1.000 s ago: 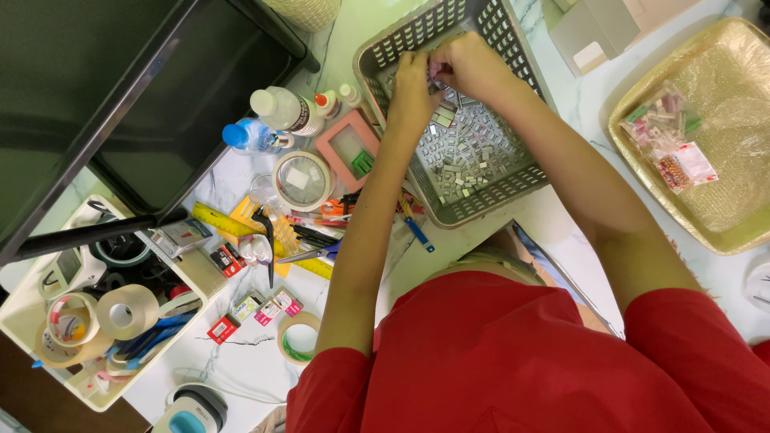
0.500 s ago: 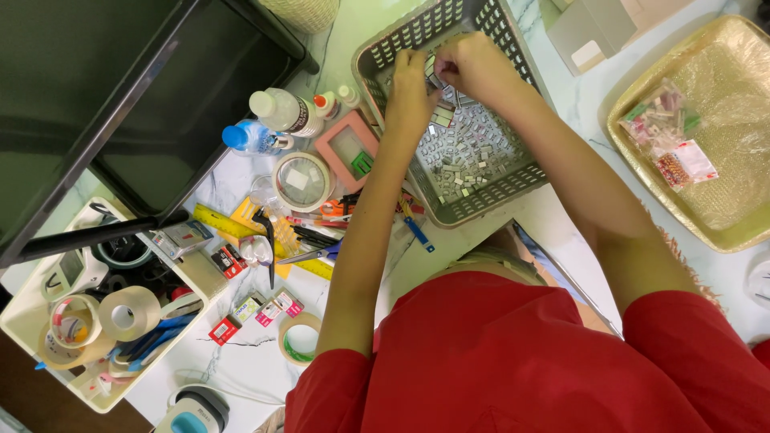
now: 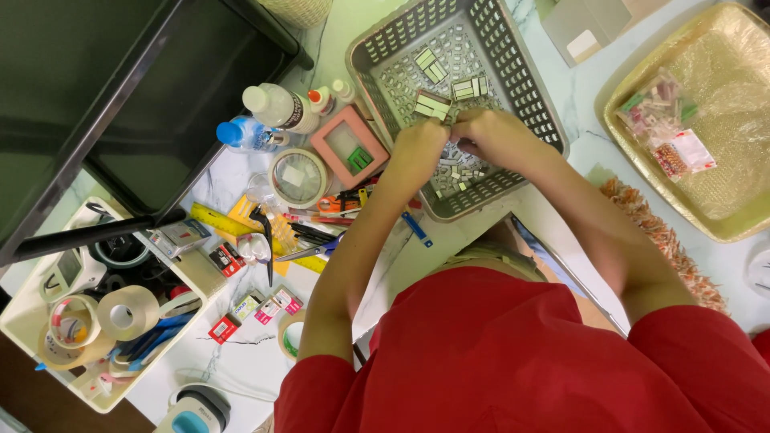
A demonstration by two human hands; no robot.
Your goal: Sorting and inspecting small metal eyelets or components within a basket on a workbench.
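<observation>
Both hands meeting over grey basket [image 3: 536,96]: left hand [image 3: 419,151] and right hand [image 3: 491,136] pinched shut on something small, too hidden to identify. Best kept low above loose small pieces [image 3: 459,168], fingertips close, grip light.

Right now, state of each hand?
Left hand: fingers curled over the grey basket, pinching something small between both hands; what it is cannot be told.
Right hand: curled too, fingertips meeting the left.
</observation>
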